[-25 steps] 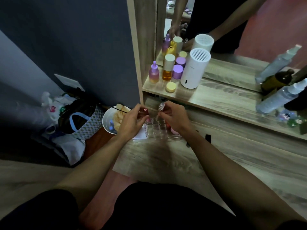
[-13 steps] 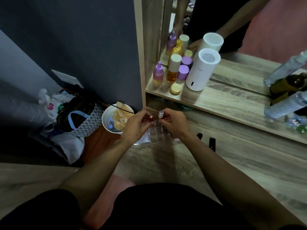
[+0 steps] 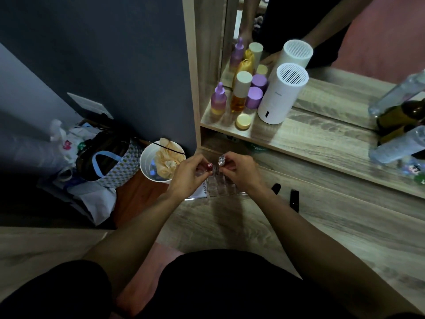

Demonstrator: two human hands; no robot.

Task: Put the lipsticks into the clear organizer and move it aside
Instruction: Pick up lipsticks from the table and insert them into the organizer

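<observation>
The clear organizer, a grid of small cells, sits on the wooden desk below both hands. My left hand pinches a red-capped lipstick upright over the organizer's left cells. My right hand pinches a clear-capped lipstick upright right beside it, over the back cells. Two black lipsticks lie on the desk to the right of the organizer. How deep the held lipsticks sit in the cells is hidden by my fingers.
A raised shelf holds purple and yellow bottles and a white cylinder device in front of a mirror. Spray bottles lie at the far right. A white bin and bags stand on the floor left of the desk.
Both hands have lowered their lipsticks towards the organizer and drawn closer together; the clear-capped one stood higher a second ago. The camera view has shifted slightly.
</observation>
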